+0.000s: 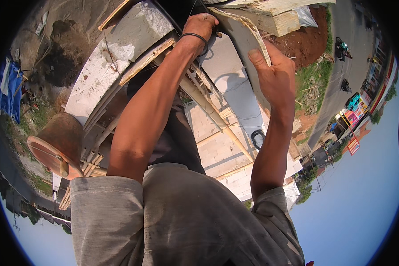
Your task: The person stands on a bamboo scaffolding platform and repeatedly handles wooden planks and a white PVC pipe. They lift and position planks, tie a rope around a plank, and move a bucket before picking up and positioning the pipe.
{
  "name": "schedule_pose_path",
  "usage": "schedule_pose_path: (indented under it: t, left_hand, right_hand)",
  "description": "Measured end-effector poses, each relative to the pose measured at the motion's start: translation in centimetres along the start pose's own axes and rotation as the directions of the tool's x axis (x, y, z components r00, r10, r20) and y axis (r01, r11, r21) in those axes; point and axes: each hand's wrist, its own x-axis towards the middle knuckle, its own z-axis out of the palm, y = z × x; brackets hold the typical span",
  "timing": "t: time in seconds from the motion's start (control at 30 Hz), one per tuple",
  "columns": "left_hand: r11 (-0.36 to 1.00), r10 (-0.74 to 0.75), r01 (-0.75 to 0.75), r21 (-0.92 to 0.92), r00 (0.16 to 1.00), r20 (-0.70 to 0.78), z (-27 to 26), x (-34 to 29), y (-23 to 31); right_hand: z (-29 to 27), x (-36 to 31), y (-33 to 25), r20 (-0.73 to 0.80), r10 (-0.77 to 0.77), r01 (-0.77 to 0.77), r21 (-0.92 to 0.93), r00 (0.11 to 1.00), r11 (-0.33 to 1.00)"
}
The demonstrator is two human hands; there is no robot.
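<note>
My right hand grips a thin, curved board with a rough, splintered edge. The thumb presses on its pale face, while the fingers wrap behind the edge. Farther up and to the left, my left hand is closed beside a dark gap, with a black band round the wrist. Whatever lies within its curled fingers is hidden. Below and between the hands is a smooth grey-white surface carrying the shadow of an arm.
At left, a pale concrete beam runs beside timber strips. A rusty-brown bucket stands near my left elbow. Bamboo poles cross below me above pale blockwork. A rough timber lies far right, and a road passes beyond.
</note>
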Motion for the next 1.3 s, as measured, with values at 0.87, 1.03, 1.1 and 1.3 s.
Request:
schedule_pose_path:
  t: [0.87, 1.03, 1.1, 1.3]
  left_hand:
    - [0.974, 0.16, -0.193, 0.122, 0.958, 0.239, -2.3, -1.4, 1.4]
    - [0.971, 0.162, -0.199, 0.134, 0.955, 0.25, -2.3, -1.4, 1.8]
    - [0.969, 0.17, -0.206, 0.134, 0.955, 0.243, -2.2, -1.1, 1.5]
    - [0.977, 0.156, -0.184, 0.104, 0.96, 0.232, -2.0, -0.4, 0.5]
  right_hand:
    - [0.8, -0.9, 0.1, -0.091, -0.199, 0.172, -0.241, 0.976, 0.955]
    - [0.9, -0.9, 0.3, -0.131, -0.205, 0.165, -0.265, 0.97, 0.95]
    - [0.6, -0.7, 0.3, -0.129, -0.17, 0.137, -0.232, 0.977, 0.963]
    - [-0.2, -0.3, 0.5, -0.144, -0.143, 0.124, -0.133, 0.979, 0.983]
